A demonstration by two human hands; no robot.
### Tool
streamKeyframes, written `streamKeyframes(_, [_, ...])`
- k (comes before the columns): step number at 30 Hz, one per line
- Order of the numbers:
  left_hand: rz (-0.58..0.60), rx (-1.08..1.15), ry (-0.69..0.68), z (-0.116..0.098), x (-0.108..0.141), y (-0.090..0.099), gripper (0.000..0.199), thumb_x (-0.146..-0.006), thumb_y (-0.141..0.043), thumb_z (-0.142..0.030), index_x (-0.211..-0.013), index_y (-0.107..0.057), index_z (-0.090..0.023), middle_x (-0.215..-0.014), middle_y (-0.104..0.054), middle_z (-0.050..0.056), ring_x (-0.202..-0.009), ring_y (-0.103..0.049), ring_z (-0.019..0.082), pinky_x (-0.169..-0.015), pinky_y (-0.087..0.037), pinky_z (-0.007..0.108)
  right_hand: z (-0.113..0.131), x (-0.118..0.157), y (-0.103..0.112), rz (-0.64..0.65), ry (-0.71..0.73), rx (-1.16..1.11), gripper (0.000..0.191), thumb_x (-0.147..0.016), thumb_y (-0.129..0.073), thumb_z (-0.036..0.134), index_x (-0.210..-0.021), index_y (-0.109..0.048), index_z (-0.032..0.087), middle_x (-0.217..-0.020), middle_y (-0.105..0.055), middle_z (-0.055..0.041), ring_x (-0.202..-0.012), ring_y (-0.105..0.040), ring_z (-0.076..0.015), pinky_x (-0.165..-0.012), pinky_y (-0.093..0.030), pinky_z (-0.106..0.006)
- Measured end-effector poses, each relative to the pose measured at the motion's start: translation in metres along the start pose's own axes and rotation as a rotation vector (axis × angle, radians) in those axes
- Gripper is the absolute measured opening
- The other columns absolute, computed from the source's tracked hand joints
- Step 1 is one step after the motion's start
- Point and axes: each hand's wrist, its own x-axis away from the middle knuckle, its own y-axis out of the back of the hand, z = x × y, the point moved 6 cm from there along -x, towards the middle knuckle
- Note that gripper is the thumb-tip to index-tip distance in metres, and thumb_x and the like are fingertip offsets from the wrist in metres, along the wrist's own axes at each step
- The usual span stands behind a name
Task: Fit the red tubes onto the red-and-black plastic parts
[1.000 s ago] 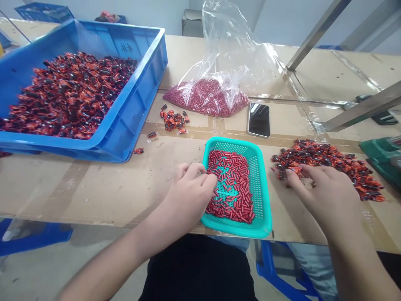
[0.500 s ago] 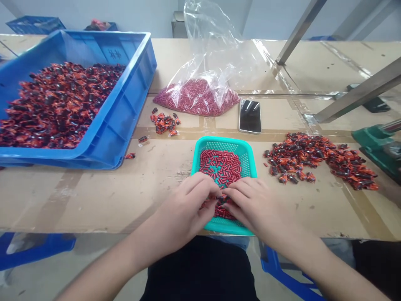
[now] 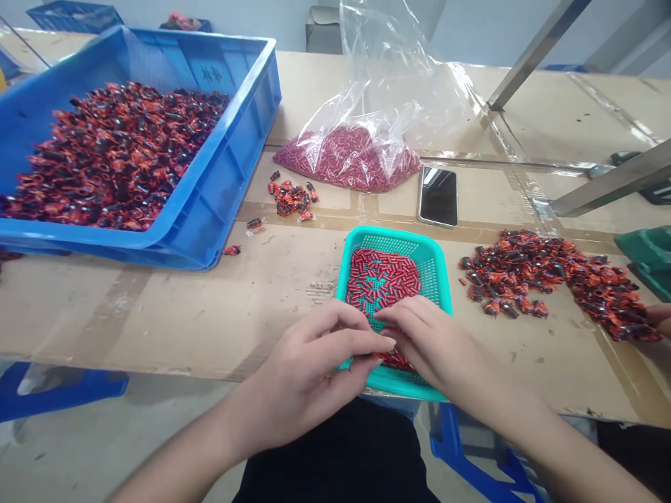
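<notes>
A green perforated basket [image 3: 445, 279] stands at the near edge of the table, with many short red tubes [image 3: 385, 272] in it. Over its near end, my left hand [image 3: 314, 370] has its thumb and fingers pinched together; whatever is between them is too small to make out. Close against it is my right hand [image 3: 435, 342], its fingers curled in to meet the left fingertips over the tubes. What the right fingers hold is hidden.
A large blue crate [image 3: 235, 140] full of red-and-black pieces fills the left. Behind the basket are a clear bag of red tubes [image 3: 356, 161] and a phone [image 3: 438, 197]. On the right, another person's hand [image 3: 661, 320] touches a pile of red-and-black pieces [image 3: 524, 269].
The view has shifted, so the table things sit further right. My left fingers have stretched further across toward my right hand. Another person's hand now shows beside the right-hand pile.
</notes>
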Motion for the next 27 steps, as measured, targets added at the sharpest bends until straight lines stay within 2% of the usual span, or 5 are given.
streamKeyframes(4, [-0.047,-0.025,-0.017,-0.001,0.007,0.003,0.030,-0.096,-0.067,-0.004,-0.124,-0.063,-0.013,-0.109,-0.071,0.007,-0.105,-0.068,0.013,-0.098,-0.054,0.020,0.013,0.007,0.023,-0.135,-0.075,-0.402,0.014,-0.108,-0.052,0.014,-0.113,-0.062,0.024,-0.104,-0.069,-0.0009,-0.097,-0.067,-0.0121,-0.084,-0.057,-0.021])
streamKeyframes(8, [-0.100,0.018,0.039,0.000,0.013,0.004,0.031,-0.097,-0.071,-0.010,-0.123,-0.058,-0.020,-0.107,-0.072,0.003,-0.098,-0.071,0.012,-0.092,-0.057,0.020,0.031,0.013,0.038,-0.238,-0.106,-0.634,0.010,-0.106,-0.061,0.018,-0.111,-0.064,0.026,-0.101,-0.070,0.0019,-0.099,-0.069,-0.0105,-0.087,-0.058,-0.017])
streamKeyframes(15, [-0.118,0.023,0.071,-0.005,0.016,0.004,0.029,-0.097,-0.072,-0.014,-0.121,-0.057,-0.023,-0.105,-0.074,0.001,-0.094,-0.073,0.013,-0.088,-0.059,0.022,0.056,0.011,0.051,-0.315,0.055,-0.496,0.009,-0.101,-0.069,0.015,-0.108,-0.066,0.019,-0.102,-0.064,-0.0037,-0.099,-0.064,-0.0138,-0.089,-0.056,-0.025])
streamKeyframes(22, [-0.110,0.021,0.016,-0.013,0.018,0.001,0.027,-0.099,-0.067,-0.010,-0.122,-0.057,-0.020,-0.104,-0.074,0.003,-0.094,-0.073,0.014,-0.087,-0.060,0.024,0.061,0.010,0.052,-0.310,0.055,-0.403,0.010,-0.098,-0.070,0.010,-0.105,-0.066,0.017,-0.099,-0.062,-0.0032,-0.099,-0.060,-0.0132,-0.090,-0.053,-0.024])
streamKeyframes(27, [-0.129,-0.048,-0.062,-0.017,0.015,-0.001,0.022,-0.099,-0.064,-0.008,-0.118,-0.058,-0.018,-0.100,-0.076,0.005,-0.090,-0.074,0.016,-0.084,-0.060,0.029,0.056,0.007,0.051,-0.269,0.019,-0.462,0.009,-0.099,-0.071,0.015,-0.097,-0.063,0.020,-0.096,-0.062,-0.0009,-0.093,-0.062,-0.0120,-0.084,-0.054,-0.022])
